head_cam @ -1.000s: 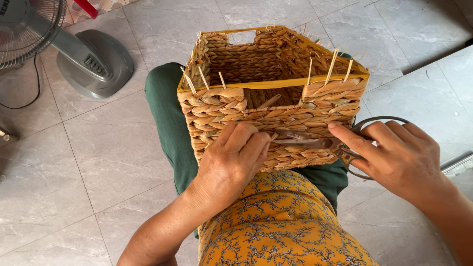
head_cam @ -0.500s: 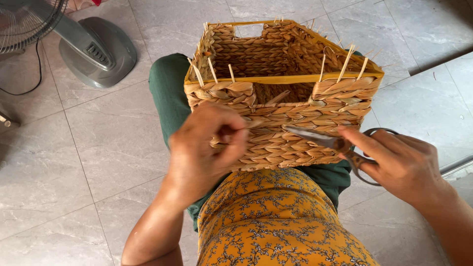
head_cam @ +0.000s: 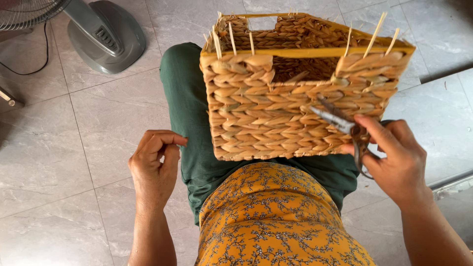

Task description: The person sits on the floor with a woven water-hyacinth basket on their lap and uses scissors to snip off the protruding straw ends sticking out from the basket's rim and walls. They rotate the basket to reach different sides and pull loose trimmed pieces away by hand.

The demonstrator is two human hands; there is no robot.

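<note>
The right hand (head_cam: 394, 160) is closed around the handles of a pair of scissors (head_cam: 345, 127), fingers through the loops, and the blades, nearly pressed together, point up and left against the near wall of the woven basket (head_cam: 290, 118); the tips lie on the plaited strands just below the notch under the yellow rim (head_cam: 295, 52). The left hand (head_cam: 155, 165) hangs off to the left over the tiled floor (head_cam: 74, 128), fingers loosely curled toward the thumb, holding nothing that I can make out, and well apart from the basket. The basket rests on the green-trousered leg (head_cam: 192, 123), tilted so its opening faces away; thin pale stalk ends stick up along the rim.

With no hand steadying it, the basket could rock or slide off the leg if the scissors push on it; the blade tips could also snag or nick a sound strand, since they lie flat on the weave rather than around a loose end; the leg is close beneath.

Half a second earlier the left hand was on the front of the basket, pinching at the weave; it has since dropped away to the left. The scissors have stayed at the same spot. A grey fan base (head_cam: 106, 34) stands at far left.
</note>
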